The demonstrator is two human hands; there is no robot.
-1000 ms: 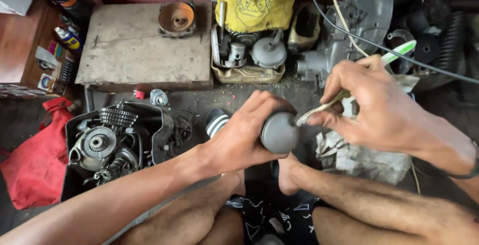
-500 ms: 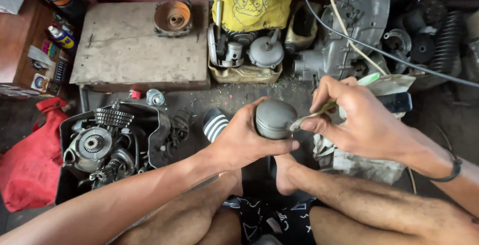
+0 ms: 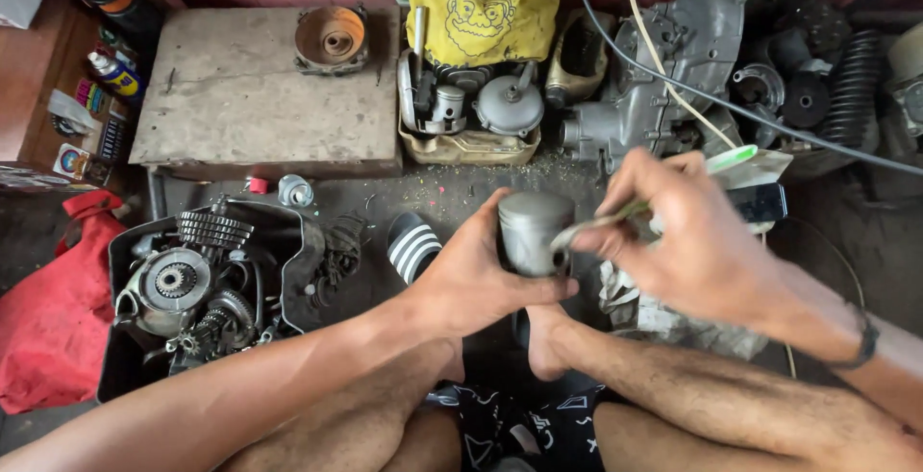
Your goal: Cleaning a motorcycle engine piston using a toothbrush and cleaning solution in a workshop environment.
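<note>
At far left a red cloth [image 3: 53, 309] lies beside an engine in a black tray [image 3: 197, 285]. The left hand [image 3: 476, 280] wraps closed around a grey metal piston [image 3: 534, 232] at centre. The right hand [image 3: 697, 241] pinches a toothbrush [image 3: 716, 166], its head touching the piston.

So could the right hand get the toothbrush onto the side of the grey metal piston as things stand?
Probably yes: the right hand holds the toothbrush against the grey metal piston, whose right side the left hand leaves bare.
</note>
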